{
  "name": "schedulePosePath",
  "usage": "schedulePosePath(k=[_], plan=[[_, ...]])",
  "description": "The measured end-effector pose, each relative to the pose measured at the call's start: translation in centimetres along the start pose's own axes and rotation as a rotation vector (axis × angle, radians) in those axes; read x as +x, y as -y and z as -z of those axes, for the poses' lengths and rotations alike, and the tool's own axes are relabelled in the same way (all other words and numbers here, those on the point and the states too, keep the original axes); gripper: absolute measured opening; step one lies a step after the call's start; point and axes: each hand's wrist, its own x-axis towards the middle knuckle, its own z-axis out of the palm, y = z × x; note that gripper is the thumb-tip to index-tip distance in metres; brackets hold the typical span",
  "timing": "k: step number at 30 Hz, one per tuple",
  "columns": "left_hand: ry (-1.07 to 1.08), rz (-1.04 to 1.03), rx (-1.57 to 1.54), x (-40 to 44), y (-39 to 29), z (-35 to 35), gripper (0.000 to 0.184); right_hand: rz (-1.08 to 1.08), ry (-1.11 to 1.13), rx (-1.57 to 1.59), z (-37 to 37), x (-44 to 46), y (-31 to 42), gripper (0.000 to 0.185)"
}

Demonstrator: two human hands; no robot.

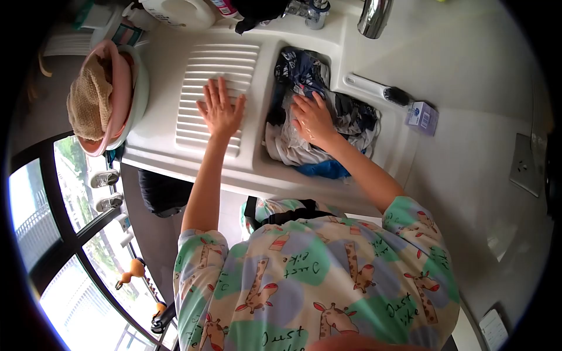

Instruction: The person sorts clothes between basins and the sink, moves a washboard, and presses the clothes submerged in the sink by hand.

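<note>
- Over the sunken basin (pixel 268 79), the right hand (pixel 314 121) lies palm down on the rumpled clothes (pixel 351 117) — its fingers loosely bent and a little apart, fingertips on the fabric, not closed around any piece that I can see. Glossy patches show on the back of this hand.
- On the ridged washboard (pixel 225 52), to the left of the basin, the left hand (pixel 221 114) rests palm down with fingers spread and thumb out toward the basin; it holds nothing.
- Between the two hands, the basin's rim is the divide: the clothes lie directly under the right fingers, but to the right of the left ones, past that rim. The right hand is plainly the nearer.
- Lengthwise, the heap runs from the far end of the basin toward the person — much the same line as the washboard — and broadens rightward on its nearer half. Dark patterned cloth (pixel 301 65) fills the far end, white cloth (pixel 285 140) the near left, and a blue piece (pixel 325 169) sits against the near edge.
- To the right of the basin, a brush (pixel 372 88) lies slantwise, its bristle end just beside a small purple-and-white box (pixel 422 118). Neither hand touches them.
- Beyond the basin, a metal tap (pixel 374 19) stands clear of both hands.
</note>
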Motion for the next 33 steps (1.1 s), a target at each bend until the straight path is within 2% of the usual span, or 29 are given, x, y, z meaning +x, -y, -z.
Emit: schedulePosePath(k=[3, 4, 6, 7, 9, 10, 11, 13, 20, 23, 24, 27, 29, 30, 33], plan=[[-0.004, -0.284, -0.09, -5.2, -6.9, 1.3, 0.088, 0.06, -0.138, 0.025, 0.3, -1.9, -1.5, 0.04], [0.085, -0.365, -0.128, -6.1, -8.7, 1.3, 0.087, 0.05, -0.201, 0.028, 0.5, -2.6, -1.9, 0.045], [0.057, -0.471, -0.294, -6.6, -11.4, 0.4, 0.087, -0.013, -0.291, 0.011, 1.4, -3.6, -2.4, 0.049], [0.082, -0.484, -0.388, -5.9, -12.6, 0.1, 0.099, -0.052, -0.332, 0.002, 1.7, -4.3, -2.5, 0.052], [0.174, -0.531, -0.333, -3.9, -14.9, 1.3, 0.119, -0.154, -0.333, -0.049, 2.9, -5.5, -2.5, 0.061], [0.193, -0.609, -0.239, -3.2, -15.6, 1.3, 0.135, -0.212, -0.273, -0.109, 3.0, -6.2, -2.6, 0.064], [0.219, -0.678, -0.2, -2.7, -15.7, 0.3, 0.142, -0.263, -0.209, -0.171, 2.9, -6.9, -3.0, 0.068], [0.402, -0.68, -0.12, -2.8, -16.1, -0.7, 0.149, -0.263, -0.156, -0.183, 1.5, -7.9, -3.9, 0.074], [0.576, -0.596, -0.037, -2.1, -17.3, -1.7, 0.156, -0.338, -0.027, -0.198, -2.7, -8.8, -5.0, 0.077], [0.595, -0.575, 0.001, -2.2, -17.8, -2.0, 0.157, -0.319, -0.019, -0.031, -4.1, -9.0, -6.1, 0.079], [0.578, -0.568, 0.006, -2.5, -17.8, -2.4, 0.157, -0.251, -0.138, -0.002, -5.1, -9.1, -6.6, 0.082], [0.536, -0.559, 0.026, -2.7, -17.8, -3.2, 0.156, -0.227, -0.269, 0.101, -7.0, -9.1, -7.3, 0.084], [0.528, -0.544, 0.03, -3.0, -17.9, -3.6, 0.156, -0.239, -0.188, -0.163, -7.4, -9.5, -7.5, 0.089], [0.452, -0.553, 0.035, -3.3, -17.9, -4.2, 0.155, -0.239, -0.15, -0.294, -7.3, -9.5, -7.5, 0.092], [0.472, -0.538, 0.087, -3.4, -18.1, -4.0, 0.155, -0.168, -0.294, -0.061, -8.4, -9.0, -8.5, 0.095]])
